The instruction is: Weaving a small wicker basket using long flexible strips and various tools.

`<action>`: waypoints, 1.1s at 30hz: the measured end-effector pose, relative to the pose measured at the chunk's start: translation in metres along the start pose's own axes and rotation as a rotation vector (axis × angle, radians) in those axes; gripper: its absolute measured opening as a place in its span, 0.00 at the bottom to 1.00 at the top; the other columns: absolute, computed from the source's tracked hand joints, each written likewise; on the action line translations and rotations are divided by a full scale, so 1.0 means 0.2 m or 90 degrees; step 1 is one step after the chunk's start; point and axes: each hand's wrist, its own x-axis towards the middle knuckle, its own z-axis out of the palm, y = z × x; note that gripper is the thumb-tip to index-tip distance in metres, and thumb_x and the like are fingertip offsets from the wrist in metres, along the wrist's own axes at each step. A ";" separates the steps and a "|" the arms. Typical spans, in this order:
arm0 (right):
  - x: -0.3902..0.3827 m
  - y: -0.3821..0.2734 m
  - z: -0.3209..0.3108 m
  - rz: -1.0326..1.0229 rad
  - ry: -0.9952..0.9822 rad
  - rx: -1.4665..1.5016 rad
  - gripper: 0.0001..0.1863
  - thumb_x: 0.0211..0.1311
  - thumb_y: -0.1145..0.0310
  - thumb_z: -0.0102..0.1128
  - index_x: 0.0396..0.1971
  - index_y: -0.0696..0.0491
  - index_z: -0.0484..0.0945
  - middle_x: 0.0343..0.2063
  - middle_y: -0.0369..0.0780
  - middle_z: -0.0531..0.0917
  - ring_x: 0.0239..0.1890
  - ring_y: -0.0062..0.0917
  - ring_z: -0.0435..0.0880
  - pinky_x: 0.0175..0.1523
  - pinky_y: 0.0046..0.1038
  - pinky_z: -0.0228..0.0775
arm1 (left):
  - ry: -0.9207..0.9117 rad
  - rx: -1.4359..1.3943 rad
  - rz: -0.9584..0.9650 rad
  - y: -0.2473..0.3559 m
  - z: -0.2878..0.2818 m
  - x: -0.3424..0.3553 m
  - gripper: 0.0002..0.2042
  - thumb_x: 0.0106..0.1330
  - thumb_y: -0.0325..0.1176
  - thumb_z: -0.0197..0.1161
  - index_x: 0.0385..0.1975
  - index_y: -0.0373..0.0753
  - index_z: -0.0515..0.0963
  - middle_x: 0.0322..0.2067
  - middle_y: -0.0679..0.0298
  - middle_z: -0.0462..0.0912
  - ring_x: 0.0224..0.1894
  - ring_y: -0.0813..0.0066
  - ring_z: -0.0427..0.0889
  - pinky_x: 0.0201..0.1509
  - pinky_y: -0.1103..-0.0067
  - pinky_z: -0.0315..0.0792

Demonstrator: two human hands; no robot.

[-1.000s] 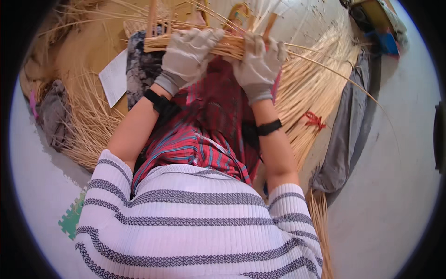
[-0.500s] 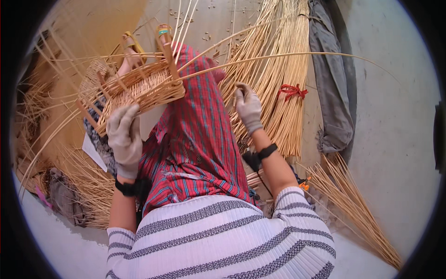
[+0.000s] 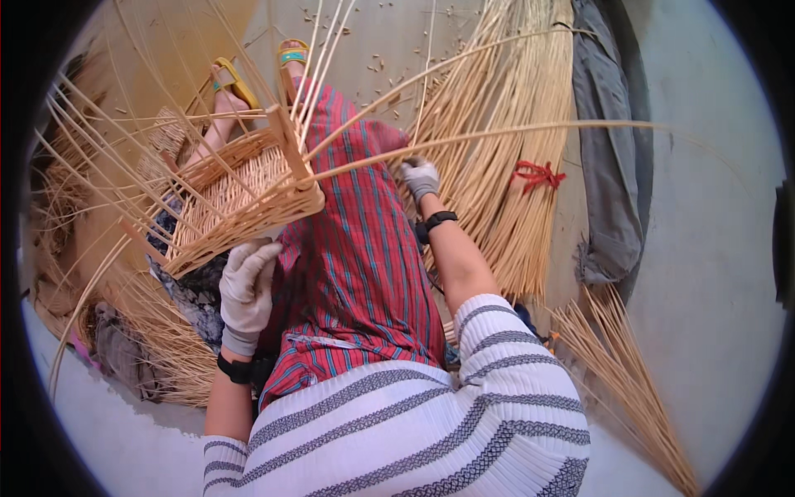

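A partly woven wicker basket point(image 3: 240, 186) with long loose stakes standing out of its sides rests tilted over my left leg. Square wooden pegs point(image 3: 286, 142) stick up at its corners. My left hand point(image 3: 247, 290), in a pale glove, is just below the basket's near wall, its fingers bent closely together. Whether anything is in them is hidden. My right hand point(image 3: 421, 177), gloved too, is beside my right knee at the edge of a large bundle of reeds point(image 3: 497, 166). Its fingers are curled, and what they hold, if anything, cannot be made out.
A red tie point(image 3: 538, 176) binds the reed bundle. Dark grey cloth point(image 3: 609, 149) lies along its right side. More loose reeds point(image 3: 629, 389) fan out at lower right, and others point(image 3: 178, 348) at left. Small cut ends point(image 3: 377, 65) dot the floor. One long reed point(image 3: 497, 137) arches rightward from the basket.
My left hand has slid right and down, off the basket's near left corner. My right hand has moved slightly left. The basket has tipped, showing more of its inside.
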 end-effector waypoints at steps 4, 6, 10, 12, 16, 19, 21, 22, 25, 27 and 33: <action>-0.17 0.00 -0.57 0.109 0.038 0.447 0.25 0.59 0.70 0.69 0.57 0.61 0.76 0.30 0.36 0.86 0.34 0.23 0.85 0.42 0.24 0.78 | -0.021 -0.045 -0.004 0.00 0.04 -0.01 0.13 0.63 0.15 0.60 0.45 0.36 0.82 0.41 0.55 0.83 0.45 0.59 0.83 0.49 0.74 0.75; -0.31 -0.04 -0.85 0.122 -0.116 0.634 0.22 0.66 0.70 0.66 0.57 0.62 0.74 0.37 0.37 0.86 0.39 0.24 0.85 0.45 0.23 0.77 | -0.033 -0.053 0.025 0.02 0.06 -0.02 0.13 0.63 0.15 0.61 0.45 0.36 0.82 0.42 0.55 0.83 0.46 0.59 0.83 0.50 0.74 0.75; -0.56 -0.19 -1.10 0.063 -0.299 0.762 0.20 0.69 0.67 0.64 0.57 0.60 0.76 0.38 0.35 0.85 0.41 0.23 0.84 0.46 0.24 0.77 | -0.056 -0.073 0.091 0.06 0.06 -0.02 0.13 0.63 0.15 0.60 0.44 0.36 0.83 0.42 0.55 0.84 0.43 0.60 0.84 0.47 0.74 0.77; -0.64 -0.27 -1.07 0.067 -0.239 0.722 0.17 0.70 0.64 0.64 0.54 0.55 0.78 0.37 0.33 0.85 0.38 0.17 0.83 0.41 0.20 0.78 | -0.053 -0.064 0.115 0.08 0.03 -0.03 0.13 0.63 0.15 0.60 0.44 0.36 0.83 0.41 0.55 0.84 0.42 0.60 0.84 0.46 0.75 0.77; -0.66 -0.35 -0.93 0.035 -0.221 0.742 0.10 0.70 0.62 0.64 0.45 0.50 0.79 0.34 0.31 0.84 0.35 0.16 0.82 0.38 0.19 0.75 | -0.066 -0.078 0.115 0.10 -0.01 -0.07 0.12 0.64 0.15 0.60 0.44 0.36 0.83 0.40 0.56 0.84 0.42 0.63 0.84 0.45 0.77 0.76; -0.58 -0.22 -0.85 0.025 0.010 0.460 0.13 0.68 0.63 0.67 0.44 0.53 0.76 0.26 0.34 0.82 0.23 0.17 0.79 0.28 0.21 0.73 | -0.068 -0.060 0.106 0.10 -0.03 -0.09 0.12 0.64 0.15 0.59 0.44 0.35 0.83 0.40 0.56 0.84 0.42 0.63 0.84 0.46 0.77 0.76; -0.52 -0.05 -0.80 0.169 0.039 0.317 0.15 0.67 0.68 0.66 0.45 0.60 0.74 0.26 0.40 0.82 0.20 0.22 0.80 0.25 0.26 0.75 | -0.075 -0.063 0.090 0.09 -0.04 -0.10 0.12 0.64 0.15 0.59 0.44 0.35 0.83 0.40 0.55 0.84 0.42 0.63 0.84 0.46 0.77 0.76; -0.51 0.05 -0.76 0.276 -0.012 0.346 0.17 0.67 0.70 0.64 0.49 0.61 0.72 0.26 0.41 0.83 0.21 0.25 0.82 0.24 0.28 0.76 | -0.078 -0.057 0.092 0.08 -0.04 -0.10 0.12 0.64 0.15 0.59 0.44 0.35 0.83 0.40 0.55 0.84 0.42 0.63 0.84 0.46 0.77 0.76; -0.56 0.31 -0.64 0.415 -0.051 0.227 0.23 0.66 0.72 0.61 0.58 0.59 0.67 0.23 0.43 0.80 0.21 0.28 0.81 0.20 0.32 0.71 | -0.098 -0.070 0.036 0.07 -0.03 -0.10 0.12 0.64 0.15 0.59 0.43 0.35 0.83 0.39 0.55 0.84 0.41 0.63 0.84 0.46 0.77 0.75; -0.65 0.39 -0.57 0.485 -0.025 0.217 0.09 0.65 0.70 0.62 0.39 0.56 0.74 0.25 0.44 0.81 0.22 0.30 0.82 0.22 0.34 0.73 | -0.111 -0.060 0.025 0.06 -0.02 -0.09 0.12 0.64 0.15 0.58 0.43 0.35 0.83 0.39 0.55 0.84 0.41 0.63 0.84 0.46 0.77 0.76; -0.66 0.12 -0.56 0.316 -0.180 -0.414 0.27 0.63 0.46 0.63 0.50 0.53 0.83 0.47 0.47 0.86 0.50 0.41 0.86 0.52 0.41 0.78 | -0.159 -0.058 -0.013 0.02 0.06 -0.02 0.13 0.62 0.15 0.59 0.43 0.35 0.82 0.38 0.55 0.84 0.40 0.61 0.84 0.45 0.76 0.76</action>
